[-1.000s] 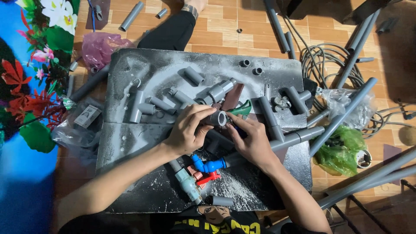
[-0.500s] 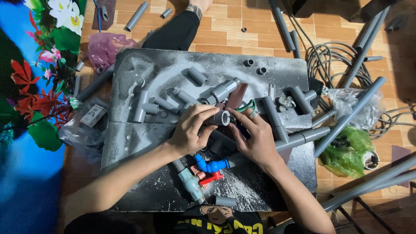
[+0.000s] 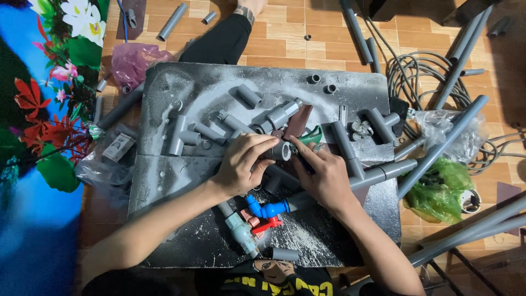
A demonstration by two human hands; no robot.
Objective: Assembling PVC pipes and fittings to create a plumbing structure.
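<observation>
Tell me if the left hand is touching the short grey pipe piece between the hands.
Touching. The head view shows the left hand with its fingers curled onto the short grey pipe piece, no gap between them.

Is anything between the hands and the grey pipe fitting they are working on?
Nothing visible: the left hand already grips the grey pipe fitting, and the right hand touches it from the other side.

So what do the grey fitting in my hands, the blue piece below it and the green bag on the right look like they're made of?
Grey fitting, held by the left hand and right hand: probably rigid plastic pipe material, matte, uniform grey, moulded round opening. Blue piece: likely glossier moulded plastic, judging by its highlights. Green bag: thin plastic film, crinkled and shiny.
</observation>
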